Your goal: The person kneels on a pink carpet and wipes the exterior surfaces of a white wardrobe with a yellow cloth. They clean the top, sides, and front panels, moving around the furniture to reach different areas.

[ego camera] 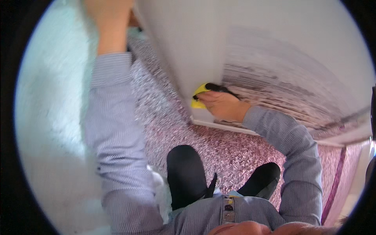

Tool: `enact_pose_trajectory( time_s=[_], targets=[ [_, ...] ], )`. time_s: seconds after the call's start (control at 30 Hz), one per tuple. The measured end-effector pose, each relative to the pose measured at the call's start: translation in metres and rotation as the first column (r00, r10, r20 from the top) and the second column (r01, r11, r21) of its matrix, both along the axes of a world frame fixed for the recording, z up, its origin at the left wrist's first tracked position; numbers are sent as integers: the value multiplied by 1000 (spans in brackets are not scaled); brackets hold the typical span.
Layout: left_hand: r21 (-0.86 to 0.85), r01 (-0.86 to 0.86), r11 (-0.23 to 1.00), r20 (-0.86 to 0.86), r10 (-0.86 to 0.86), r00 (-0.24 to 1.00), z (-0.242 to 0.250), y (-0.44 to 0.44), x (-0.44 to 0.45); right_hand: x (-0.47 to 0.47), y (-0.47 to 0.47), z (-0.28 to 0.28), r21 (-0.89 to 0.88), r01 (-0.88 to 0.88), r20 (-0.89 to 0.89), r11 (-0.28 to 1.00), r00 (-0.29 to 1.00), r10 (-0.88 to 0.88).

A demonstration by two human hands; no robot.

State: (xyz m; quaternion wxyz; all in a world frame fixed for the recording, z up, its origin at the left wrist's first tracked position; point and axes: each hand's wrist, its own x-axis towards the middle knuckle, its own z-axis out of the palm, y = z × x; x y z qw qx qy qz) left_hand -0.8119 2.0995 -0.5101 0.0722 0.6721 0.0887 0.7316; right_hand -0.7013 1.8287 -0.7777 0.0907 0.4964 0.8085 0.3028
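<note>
My right hand point(224, 105) grips a yellow and black hand-held object point(200, 92), whose exact kind is covered by the fingers. It is against the lower part of a whitish upright panel point(188, 38), close to the panel's bottom corner. Dark streaks point(264, 79) spread over the panel's face to the right of that hand. At the top edge of the view is my left hand point(110, 17), blurred and partly cut off. It is beside the panel's left edge; its fingers are mostly hidden, so I cannot tell whether they hold anything.
A shaggy purple-pink carpet point(164, 108) covers the floor, with a darker stripe point(333, 188) at the right. A pale bluish-white surface point(55, 117) runs along the left side. My knees in dark trousers point(186, 173) are below the panel's bottom edge point(223, 126).
</note>
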Motion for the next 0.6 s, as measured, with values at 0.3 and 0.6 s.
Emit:
enact_pose_trajectory(
  time_s=[0.3,0.6],
  targets=[
    [40,-127,991,-102,131,986,4,2,-10,44,-87,249,815,120,-163,567,986,26],
    [-125,72,990,-8,-74,997,2,1,6,194,-365,241,821,353,-439,-449,893,-99]
  ],
)
